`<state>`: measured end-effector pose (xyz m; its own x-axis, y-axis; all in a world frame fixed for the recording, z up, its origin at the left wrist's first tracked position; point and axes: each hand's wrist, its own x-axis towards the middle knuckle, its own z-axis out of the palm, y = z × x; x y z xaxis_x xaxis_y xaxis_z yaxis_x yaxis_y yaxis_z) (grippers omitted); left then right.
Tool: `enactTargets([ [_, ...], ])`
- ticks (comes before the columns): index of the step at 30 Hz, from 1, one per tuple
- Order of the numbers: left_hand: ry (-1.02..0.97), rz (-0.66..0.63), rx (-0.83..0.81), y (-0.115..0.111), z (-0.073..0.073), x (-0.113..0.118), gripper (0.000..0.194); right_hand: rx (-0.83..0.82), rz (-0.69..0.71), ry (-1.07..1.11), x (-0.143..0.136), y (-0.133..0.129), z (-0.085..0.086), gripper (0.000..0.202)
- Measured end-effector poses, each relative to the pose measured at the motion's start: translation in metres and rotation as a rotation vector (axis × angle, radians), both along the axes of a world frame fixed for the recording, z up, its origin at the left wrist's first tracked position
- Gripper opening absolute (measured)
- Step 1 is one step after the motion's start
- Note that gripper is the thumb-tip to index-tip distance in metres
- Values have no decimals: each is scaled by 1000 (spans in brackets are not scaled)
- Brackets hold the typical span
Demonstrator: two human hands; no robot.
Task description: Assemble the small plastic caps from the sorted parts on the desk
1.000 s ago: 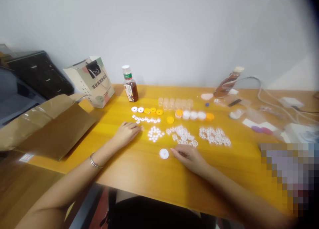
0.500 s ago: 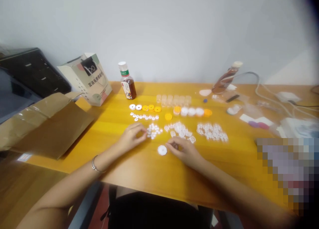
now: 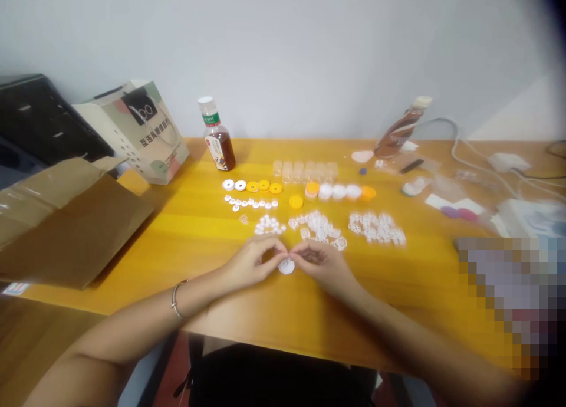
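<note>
the left hand [image 3: 255, 262] and right hand [image 3: 328, 268] meet at the far rim of a white disc [image 3: 287, 268], midway along the tabletop [image 3: 265, 315] and toward its near edge. each brings thumb and fingertips together; whether they pinch the disc or something tiny, i cannot tell. small white pieces [image 3: 269, 225] lie just beyond, farther from that edge.
</note>
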<state>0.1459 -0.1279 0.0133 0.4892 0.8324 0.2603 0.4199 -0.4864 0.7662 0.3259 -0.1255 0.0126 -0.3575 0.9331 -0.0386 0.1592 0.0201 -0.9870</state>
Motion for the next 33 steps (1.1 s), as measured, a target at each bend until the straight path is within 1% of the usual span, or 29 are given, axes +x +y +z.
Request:
enactTargets([
  [3, 27, 6, 35, -1, -1, -1, 16, -61, -3, 10, -1, 0, 1, 9],
  [5, 53, 0, 112, -1, -2, -2, 13, -111, 2, 20, 0, 1, 1, 9],
  [7, 99, 2, 268, -2, -4, -4, 13, -165, 13, 39, 1, 1, 2, 11],
  [9, 156, 13, 443, -2, -7, -6, 18, -201, 25, 54, 2, 2, 3, 13],
  [11, 201, 22, 557, -2, -9, -6, 18, -217, 31, 61, 3, 3, 3, 13],
  [14, 222, 22, 611, -3, -11, -5, 14, -226, 35, 65, 2, 2, 3, 12],
  [17, 219, 19, 600, -3, -11, -5, 13, -199, 54, 45, 1, 2, 2, 12],
  [19, 211, 18, 553, -3, -11, -5, 12, -135, 73, 13, 2, 1, 1, 13],
  [21, 203, 12, 473, -3, -11, -6, 12, 2, 60, -63, 4, -1, -2, 13],
  [24, 192, -5, 354, -3, -12, -7, 13, 342, -11, -230, 9, -3, -10, 12],
  [26, 189, -14, 309, -3, -12, -7, 14, 539, -5, -289, 10, -5, -16, 20],
  [27, 194, -18, 294, -3, -12, -6, 14, 606, 16, -298, 11, -5, -18, 23],
  [30, 234, -19, 262, -3, -12, -5, 13, 689, 63, -305, 10, -6, -22, 25],
  [33, 275, -8, 236, -4, -11, -4, 12, 673, 69, -313, 9, -6, -24, 24],
])
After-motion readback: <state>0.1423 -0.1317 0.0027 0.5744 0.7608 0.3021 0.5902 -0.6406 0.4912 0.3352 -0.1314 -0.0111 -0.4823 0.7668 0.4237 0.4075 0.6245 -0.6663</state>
